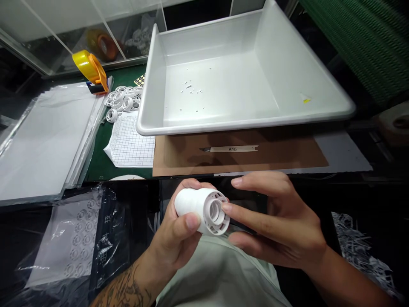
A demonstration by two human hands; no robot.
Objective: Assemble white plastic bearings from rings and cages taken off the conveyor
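As seen from above, a green bench (99, 160) across the upper half of the view. On it, a big pale plastic tray (243, 124), at a slant. To the left, a broad stack of white sheets in clear sleeves (41, 136). Partly under the tray, brown cardboard (179, 155). Low on the left, a clear plastic bag with a pale sheet (47, 260) and rows of ring shapes, printed or real hard to tell. Over the lap, pale green cloth (223, 273). Low on the right, a tangle of thin white strips (364, 251).

Between bench edge and lap, both hands. Right hand (284, 226) with fingers spread, one fingertip touching the slotted end of a white cylinder (191, 204). Left hand (169, 238) wrapped around that cylinder's body, thumb along the near side, gripping firmly, slotted end toward the right hand.

Beside the tray's left wall, a creased gridded paper (131, 140), then a heap of white rings (123, 100), then an orange tape dispenser (102, 81) with yellow tape. On the cardboard, a slim knife (231, 149) marked A16, blade to the left. Inside the tray, a small yellow-marked scrap (306, 101) and, smallest of all, scattered white crumbs (188, 86).
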